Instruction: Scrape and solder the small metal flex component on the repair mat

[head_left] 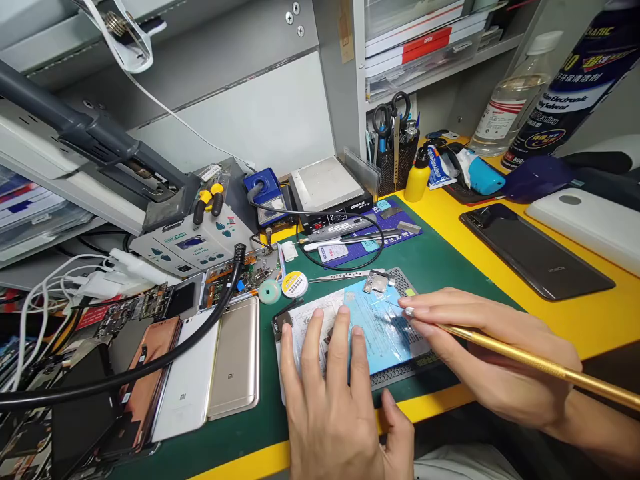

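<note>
My right hand (480, 350) pinches a long gold-handled pen-like tool (525, 360). The tool's thin tip reaches over a light blue sheet (380, 333) with a shiny surface. At the sheet's upper edge lies a small circuit board piece (379, 283) with metal shields; the tip is just below it. My left hand (327, 407) lies flat with fingers spread, pressing on a white printed sheet (309, 319) beside the blue one. A small black part (283, 323) sits by its index finger. Under the sheets shows a grey perforated plate (395, 377).
Phones, among them a gold one (235, 360), lie left on the green mat (440, 253). A thick black hose (200, 340) arches over them. Tweezers (345, 275), a round tin (295, 285) and a hot plate (327, 183) are behind. A dark phone (537, 250) rests right.
</note>
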{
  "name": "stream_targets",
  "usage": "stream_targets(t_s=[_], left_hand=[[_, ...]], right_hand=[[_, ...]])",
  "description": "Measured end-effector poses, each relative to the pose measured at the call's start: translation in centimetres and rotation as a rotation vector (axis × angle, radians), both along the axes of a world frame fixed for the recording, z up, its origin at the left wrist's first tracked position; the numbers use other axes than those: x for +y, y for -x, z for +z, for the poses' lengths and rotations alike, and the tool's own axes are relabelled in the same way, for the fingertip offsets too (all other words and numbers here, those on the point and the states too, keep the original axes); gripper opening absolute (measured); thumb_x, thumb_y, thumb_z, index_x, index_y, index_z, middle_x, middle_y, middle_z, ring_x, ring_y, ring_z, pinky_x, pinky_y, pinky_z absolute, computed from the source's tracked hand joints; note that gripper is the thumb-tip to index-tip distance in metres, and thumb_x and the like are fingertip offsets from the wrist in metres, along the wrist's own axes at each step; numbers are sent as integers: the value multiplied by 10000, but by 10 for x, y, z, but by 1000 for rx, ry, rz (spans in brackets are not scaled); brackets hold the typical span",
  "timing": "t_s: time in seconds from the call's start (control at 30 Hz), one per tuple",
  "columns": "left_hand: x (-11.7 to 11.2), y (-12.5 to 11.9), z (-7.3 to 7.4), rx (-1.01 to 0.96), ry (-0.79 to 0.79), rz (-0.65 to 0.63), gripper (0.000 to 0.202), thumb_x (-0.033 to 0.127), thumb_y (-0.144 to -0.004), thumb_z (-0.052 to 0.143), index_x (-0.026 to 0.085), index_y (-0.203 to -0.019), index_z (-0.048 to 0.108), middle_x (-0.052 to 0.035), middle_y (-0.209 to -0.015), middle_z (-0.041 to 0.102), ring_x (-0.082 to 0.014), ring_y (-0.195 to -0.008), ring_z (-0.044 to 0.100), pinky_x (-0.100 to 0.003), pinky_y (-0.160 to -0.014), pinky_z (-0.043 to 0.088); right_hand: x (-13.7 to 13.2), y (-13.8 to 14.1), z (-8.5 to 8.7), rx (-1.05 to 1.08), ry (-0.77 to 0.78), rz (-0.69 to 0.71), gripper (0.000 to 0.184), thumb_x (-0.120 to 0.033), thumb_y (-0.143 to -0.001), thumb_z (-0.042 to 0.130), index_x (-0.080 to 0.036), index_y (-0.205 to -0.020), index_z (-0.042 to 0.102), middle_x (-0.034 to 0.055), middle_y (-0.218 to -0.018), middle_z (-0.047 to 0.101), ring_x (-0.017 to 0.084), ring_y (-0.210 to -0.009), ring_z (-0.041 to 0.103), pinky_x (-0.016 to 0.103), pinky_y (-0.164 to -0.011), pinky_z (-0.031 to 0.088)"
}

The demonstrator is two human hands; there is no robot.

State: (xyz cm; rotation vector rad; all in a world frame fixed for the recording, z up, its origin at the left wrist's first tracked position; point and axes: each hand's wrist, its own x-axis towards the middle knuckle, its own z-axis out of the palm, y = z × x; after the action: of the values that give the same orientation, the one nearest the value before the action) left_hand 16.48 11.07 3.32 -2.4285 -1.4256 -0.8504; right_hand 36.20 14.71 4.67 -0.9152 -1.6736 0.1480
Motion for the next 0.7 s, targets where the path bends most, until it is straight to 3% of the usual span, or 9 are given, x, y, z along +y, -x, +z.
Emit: stream_targets(t_s=[0.17,0.43,0.6,0.7], left_hand=[[-2,0,-1,-12,9,-3,469,228,-821,637,52,-1249,707,-195,-1488,621,-460,-1472,433,-728,-1240,240],[-4,0,5,-44,62,-20,490,277,-841,644,63,-1282,665,-226,-1539,551,-457,-1520,363,-735,-1246,213],[-2,11,13,-96,53,-54,506,136,-794,629,49,-1292,611,-263,-1542,496,-443,-1525,349,-712,-1208,333],[1,19,16,-137,79,-56,448,104,-810,630,91,-1258,623,-231,-1544,492,-405,-1521,369,-642,-1203,389]], right_hand=[[-1,0,-4,20,32,28,272,30,-833,729,-163,-1019,773,68,-947,832,202,-931,809,262,-934,638],[-1,1,-7,68,57,35,240,31,-867,716,-160,-1003,766,74,-966,822,170,-956,794,240,-945,614],[-3,-3,-13,98,89,29,284,19,-861,741,-189,-1053,760,47,-1044,816,174,-990,783,278,-953,617],[-3,-5,-17,100,99,16,298,12,-862,746,-209,-1062,762,25,-1072,814,168,-999,779,279,-959,614]])
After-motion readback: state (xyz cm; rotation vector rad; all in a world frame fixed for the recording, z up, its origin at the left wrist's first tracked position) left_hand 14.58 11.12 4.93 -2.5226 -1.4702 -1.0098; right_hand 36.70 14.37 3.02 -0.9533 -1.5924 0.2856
